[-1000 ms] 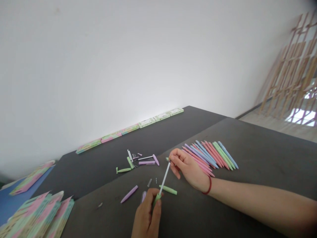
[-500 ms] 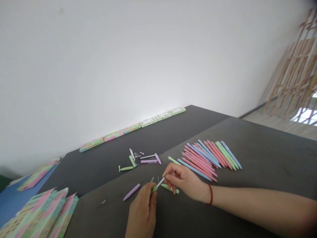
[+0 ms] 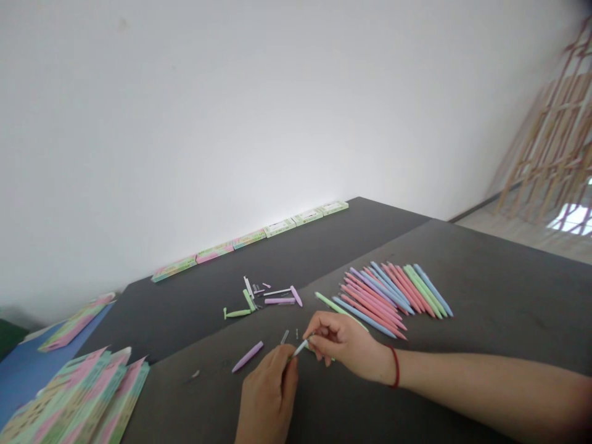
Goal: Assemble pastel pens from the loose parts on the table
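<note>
My left hand (image 3: 269, 390) is closed around a small green pen part, which its fingers now almost wholly hide. A white pen refill (image 3: 300, 348) slants up from those fingers, and my right hand (image 3: 349, 345), with a red cord at the wrist, pinches its upper end. Under the right fingers lies a green pen barrel, mostly covered. A purple pen barrel (image 3: 247, 357) rests left of my hands. Just beyond them are a small clear piece (image 3: 284, 337) and a tiny spring (image 3: 296, 333).
Rows of pink, blue, purple and green pens (image 3: 377, 296) lie to the right. Loose purple pen parts (image 3: 280, 301) and green pen parts (image 3: 238, 313) lie farther back. Flat boxes (image 3: 247, 238) line the wall. Printed packs (image 3: 83, 394) sit at the lower left.
My hands have come closer together along the refill. Less of the refill shows, and the green part in my left hand has gone out of sight. The view has shifted slightly.
</note>
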{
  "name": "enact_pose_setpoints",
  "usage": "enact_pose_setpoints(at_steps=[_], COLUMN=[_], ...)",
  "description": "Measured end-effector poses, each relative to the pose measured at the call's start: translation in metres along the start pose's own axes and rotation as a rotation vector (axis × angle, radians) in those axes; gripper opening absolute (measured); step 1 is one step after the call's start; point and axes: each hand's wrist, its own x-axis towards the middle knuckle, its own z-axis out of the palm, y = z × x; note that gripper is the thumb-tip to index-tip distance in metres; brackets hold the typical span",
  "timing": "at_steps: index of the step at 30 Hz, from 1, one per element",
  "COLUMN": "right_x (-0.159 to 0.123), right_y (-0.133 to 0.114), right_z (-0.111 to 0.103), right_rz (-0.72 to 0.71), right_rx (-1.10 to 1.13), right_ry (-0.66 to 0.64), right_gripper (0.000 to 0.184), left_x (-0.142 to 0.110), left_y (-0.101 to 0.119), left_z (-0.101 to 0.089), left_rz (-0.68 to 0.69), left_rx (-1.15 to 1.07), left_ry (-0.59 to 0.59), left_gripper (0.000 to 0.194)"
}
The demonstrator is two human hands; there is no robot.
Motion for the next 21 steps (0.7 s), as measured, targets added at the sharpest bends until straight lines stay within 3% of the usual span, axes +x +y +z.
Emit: enact_pose_setpoints(at_steps=[5, 10, 13, 16, 21], right_x=[0.003, 0.0, -0.002, 0.003, 0.022], right_y=[-0.013, -0.016, -0.012, -0.009, -0.015], right_z=[-0.011, -0.019, -0.015, -0.017, -0.036], right_rz=[0.02, -0.027, 0.027, 0.111, 0.526], right_rx=[-0.191, -0.956, -1.157, -0.916, 0.355], right_ry=[-0.064, -0.094, -0.108, -0.1, -0.254], right_gripper=[0.02, 0.023, 0.018, 0.008, 0.019], left_x=[0.002, 0.004, 0.004, 0.004, 0.005], left_y=[0.0, -0.001, 0.0, 0.003, 0.007], left_z=[-0.003, -0.004, -0.004, -0.006, -0.006], left_rz=[-0.064, -0.103, -0.113, -0.126, -0.195], left_rx=[-0.09, -0.157, -0.184, -0.229, -0.342], left_ry=[-0.023, 0.029, 0.047, 0.065, 0.13], left_gripper=[0.023, 0.024, 0.025, 0.025, 0.027])
